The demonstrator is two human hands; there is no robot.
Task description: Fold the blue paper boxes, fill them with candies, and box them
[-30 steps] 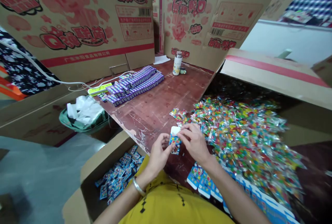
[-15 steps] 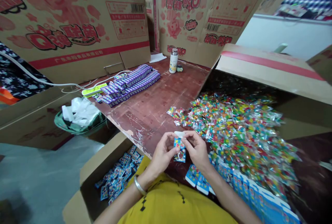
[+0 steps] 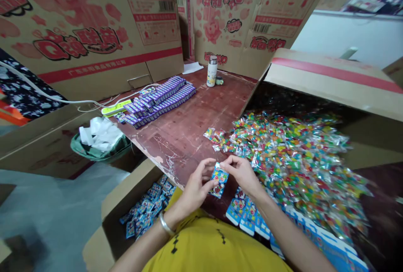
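Between my hands, over the table's near edge, is a small blue printed candy box (image 3: 219,181). My left hand (image 3: 199,183) grips its left side between thumb and fingers. At the top, the thumb and fingers of my right hand (image 3: 242,173) pinch the box's white end flap. Flat blue boxes (image 3: 248,213) lie in an overlapping row under and beside my right forearm. Beyond my right hand spreads a big heap of clear bags of colourful candy (image 3: 292,154), coming out of a tipped carton. Below my left forearm, filled blue boxes (image 3: 147,207) lie in an open carton.
Rows of purple boxes (image 3: 157,100) stand at the table's far left, near a yellow-green power strip (image 3: 116,107) with a white cable. A bottle (image 3: 212,71) stands at the back. A green-lined bin (image 3: 100,150) holds white paper. Large cartons (image 3: 103,20) wall the far side.
My right fingers have moved down onto the top of the box, and the white flap that stood up there now looks folded in. The view has shifted slightly.
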